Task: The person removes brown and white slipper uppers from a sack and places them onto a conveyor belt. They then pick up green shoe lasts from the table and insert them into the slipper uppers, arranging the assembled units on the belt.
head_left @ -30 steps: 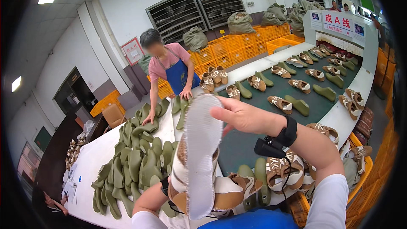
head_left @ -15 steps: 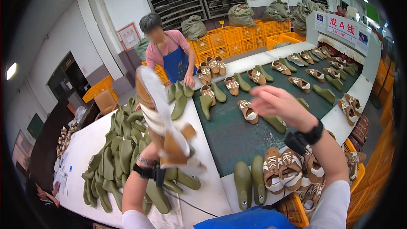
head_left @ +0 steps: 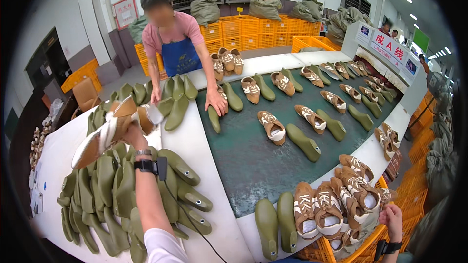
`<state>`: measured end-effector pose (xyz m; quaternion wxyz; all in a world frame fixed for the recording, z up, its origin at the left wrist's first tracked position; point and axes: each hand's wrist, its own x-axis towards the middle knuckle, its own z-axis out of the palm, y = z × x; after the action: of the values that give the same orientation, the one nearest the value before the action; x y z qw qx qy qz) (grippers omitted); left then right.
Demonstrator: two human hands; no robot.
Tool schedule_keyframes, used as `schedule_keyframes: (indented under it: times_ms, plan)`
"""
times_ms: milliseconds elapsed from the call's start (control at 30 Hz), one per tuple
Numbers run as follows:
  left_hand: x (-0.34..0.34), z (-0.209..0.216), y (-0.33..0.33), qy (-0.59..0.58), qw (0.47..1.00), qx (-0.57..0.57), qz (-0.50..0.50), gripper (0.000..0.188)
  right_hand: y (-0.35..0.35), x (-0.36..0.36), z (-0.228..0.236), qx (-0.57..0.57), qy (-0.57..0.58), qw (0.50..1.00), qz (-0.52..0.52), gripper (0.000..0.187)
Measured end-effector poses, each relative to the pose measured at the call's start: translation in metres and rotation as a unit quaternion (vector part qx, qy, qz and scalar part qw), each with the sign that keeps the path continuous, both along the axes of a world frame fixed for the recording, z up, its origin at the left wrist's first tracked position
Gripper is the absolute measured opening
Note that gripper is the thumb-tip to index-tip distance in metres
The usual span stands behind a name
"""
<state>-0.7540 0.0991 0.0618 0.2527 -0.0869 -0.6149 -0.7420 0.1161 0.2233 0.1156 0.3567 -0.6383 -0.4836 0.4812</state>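
My left hand (head_left: 134,134) is closed around brown-and-white sneakers (head_left: 105,134), raised above a heap of green shoe lasts (head_left: 105,182). Part of the grip is hidden behind the shoes. At the lower right, my right hand (head_left: 391,218) has its fingers curled beside a group of brown sneakers (head_left: 336,202) with white stripes. Whatever those fingers hold, if anything, I cannot make out. Two green lasts (head_left: 267,229) stand side by side left of this group. Across from me, a co-worker in a blue apron (head_left: 180,56) rests one hand (head_left: 216,101) on a sneaker at the belt's far left.
A dark green belt (head_left: 229,165) carries sneakers and lasts toward a grey machine (head_left: 390,51) at the far right. White table edges (head_left: 195,180) border it. Orange crates (head_left: 253,31) line the back wall, and another crate (head_left: 317,251) is below the right-hand sneakers. A cable (head_left: 195,224) trails from my left wrist.
My left hand has moved left and lower with the sneakers. My right hand has swung from above the belt down to the lower right. The co-worker's hand has reached onto the belt.
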Motion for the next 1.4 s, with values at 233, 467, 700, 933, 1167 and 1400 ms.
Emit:
schedule_keyframes:
  times_ms: [233,467,700,933,1167,1400]
  plan:
    - [-0.029,-0.05,0.016,-0.03,0.794,-0.605,0.053,0.041,-0.047,0.138,-0.06,0.021,-0.015,0.989,-0.149,0.01]
    - [-0.052,-0.091,0.012,-0.169,0.675,-0.718,0.011,0.052,-0.13,0.152,-0.071,-0.029,-0.062,0.975,-0.214,0.019]
    - [-0.001,-0.045,-0.016,0.036,0.71,-0.695,-0.108,0.065,-0.082,0.038,-0.023,0.034,-0.054,0.992,-0.111,0.016]
    - [0.193,0.02,-0.099,0.059,0.688,-0.565,-0.452,0.049,-0.074,-0.193,-0.012,0.041,-0.035,0.861,0.506,0.025]
    - [0.316,-0.043,-0.221,0.164,0.687,-0.645,-0.29,0.059,-0.102,-0.375,-0.082,0.238,-0.225,0.592,0.737,0.038]
    - [0.391,-0.13,-0.284,-0.011,0.683,-0.652,-0.329,0.053,-0.13,-0.483,-0.128,0.249,-0.339,0.618,0.664,0.064]
